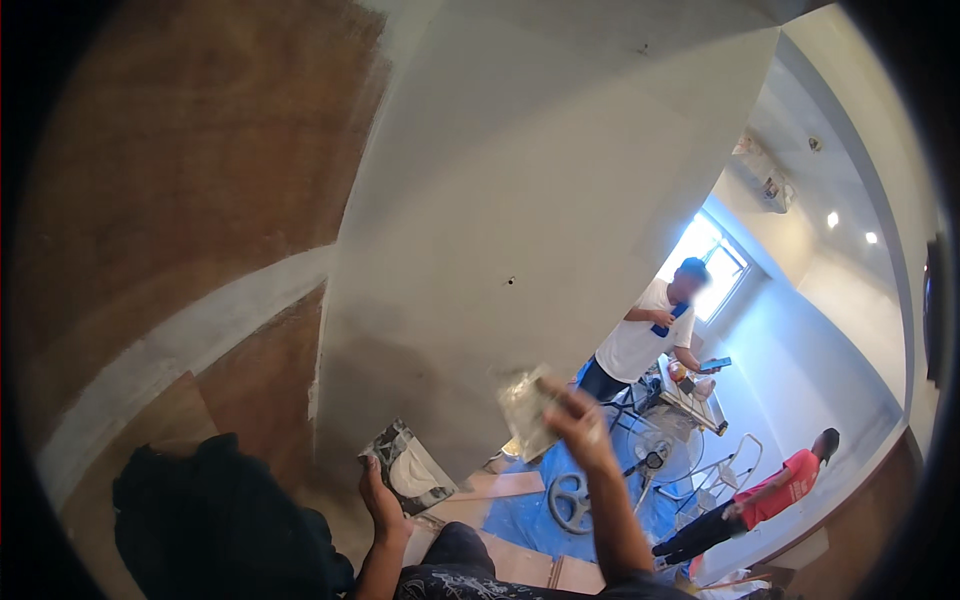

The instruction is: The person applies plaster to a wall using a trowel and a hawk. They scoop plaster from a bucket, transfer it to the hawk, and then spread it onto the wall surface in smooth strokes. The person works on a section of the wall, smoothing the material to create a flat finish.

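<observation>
My left hand grips a square, grey-stained board with a patch of white paste on its face, low in front of the wall. My right hand holds a blurred, square-bladed metal tool, raised to the right of the board. Behind both is a pale plastered wall with a small dark hole and a darker grey lower area. Brown plywood panels border it on the left, crossed by a white band.
Dark cloth sits at lower left. Beyond the wall's right edge, a white-shirted person holds a blue object, and a red-shirted person stands near a stepladder. A cluttered table, fan and blue sheeting are there.
</observation>
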The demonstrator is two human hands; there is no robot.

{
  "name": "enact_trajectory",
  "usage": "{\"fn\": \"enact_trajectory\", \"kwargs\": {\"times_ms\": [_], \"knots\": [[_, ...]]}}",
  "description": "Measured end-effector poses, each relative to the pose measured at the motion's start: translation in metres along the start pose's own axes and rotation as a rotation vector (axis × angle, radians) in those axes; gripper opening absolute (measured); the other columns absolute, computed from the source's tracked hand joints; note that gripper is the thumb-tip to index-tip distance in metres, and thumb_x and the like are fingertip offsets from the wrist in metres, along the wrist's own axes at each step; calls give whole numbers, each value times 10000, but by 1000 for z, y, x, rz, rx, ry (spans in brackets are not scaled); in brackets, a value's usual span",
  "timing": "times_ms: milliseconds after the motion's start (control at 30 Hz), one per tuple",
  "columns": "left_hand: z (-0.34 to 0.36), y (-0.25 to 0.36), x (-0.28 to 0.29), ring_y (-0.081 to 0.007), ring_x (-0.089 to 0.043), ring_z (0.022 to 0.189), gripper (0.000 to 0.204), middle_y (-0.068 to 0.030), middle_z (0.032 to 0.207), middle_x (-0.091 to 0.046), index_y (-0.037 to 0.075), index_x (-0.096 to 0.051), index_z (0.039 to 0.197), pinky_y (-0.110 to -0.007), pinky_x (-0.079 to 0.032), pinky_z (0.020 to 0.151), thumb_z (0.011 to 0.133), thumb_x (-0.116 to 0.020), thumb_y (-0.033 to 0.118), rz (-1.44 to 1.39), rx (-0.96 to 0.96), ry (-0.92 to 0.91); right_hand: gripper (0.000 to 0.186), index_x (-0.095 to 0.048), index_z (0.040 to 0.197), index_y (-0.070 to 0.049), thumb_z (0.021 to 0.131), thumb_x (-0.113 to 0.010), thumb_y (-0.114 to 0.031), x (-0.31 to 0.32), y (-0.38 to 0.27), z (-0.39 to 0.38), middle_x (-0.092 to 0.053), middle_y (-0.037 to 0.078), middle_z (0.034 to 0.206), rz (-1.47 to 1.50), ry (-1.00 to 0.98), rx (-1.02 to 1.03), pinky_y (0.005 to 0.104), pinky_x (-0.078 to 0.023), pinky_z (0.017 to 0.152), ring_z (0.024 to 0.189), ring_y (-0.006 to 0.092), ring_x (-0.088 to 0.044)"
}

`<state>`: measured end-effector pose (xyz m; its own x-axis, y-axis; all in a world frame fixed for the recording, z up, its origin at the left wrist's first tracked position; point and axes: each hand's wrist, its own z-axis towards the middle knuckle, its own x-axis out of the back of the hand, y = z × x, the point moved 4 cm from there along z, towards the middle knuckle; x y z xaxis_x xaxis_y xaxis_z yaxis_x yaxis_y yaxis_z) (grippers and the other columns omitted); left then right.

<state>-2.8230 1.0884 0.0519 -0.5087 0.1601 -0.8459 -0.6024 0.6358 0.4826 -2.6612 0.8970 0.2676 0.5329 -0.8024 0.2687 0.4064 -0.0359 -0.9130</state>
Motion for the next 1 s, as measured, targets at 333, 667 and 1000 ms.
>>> {"fn": "enact_trajectory", "kwargs": {"times_ms": [333, 667, 1000], "knots": [[-6, -1, -6, -252, -572, 1187, 450, -105, 1299, -588, 30, -554, 1305, -383, -439, 1037, 1018, -483, 370, -112, 188, -9, 476, -567, 1333, 22, 893, -703, -99, -44, 63, -52, -527, 177, 1425, 167, -79, -38, 385, -413, 1083, 1264, 253, -555], [-33, 23, -28, -245, -575, 1187, 450, -83, 1309, -586, 67, -536, 1330, -405, -475, 999, 1011, -490, 381, -202, 266, -102, 562, -644, 1255, -41, 725, -678, 142, -127, 23, -73, -653, 178, 1257, -507, -221, 577, 323, -530, 957, 1135, 298, -661], [-60, 59, -27, -248, -587, 1141, 410, -119, 1228, -593, 14, -532, 1278, -379, -465, 996, 1020, -477, 328, -141, -55, -19, 418, -643, 1172, -75, 770, -616, 37, -69, -186, 130, -613, 57, 705, -830, 312, 1173, 419, -432, 675, 676, 244, -504]]}}
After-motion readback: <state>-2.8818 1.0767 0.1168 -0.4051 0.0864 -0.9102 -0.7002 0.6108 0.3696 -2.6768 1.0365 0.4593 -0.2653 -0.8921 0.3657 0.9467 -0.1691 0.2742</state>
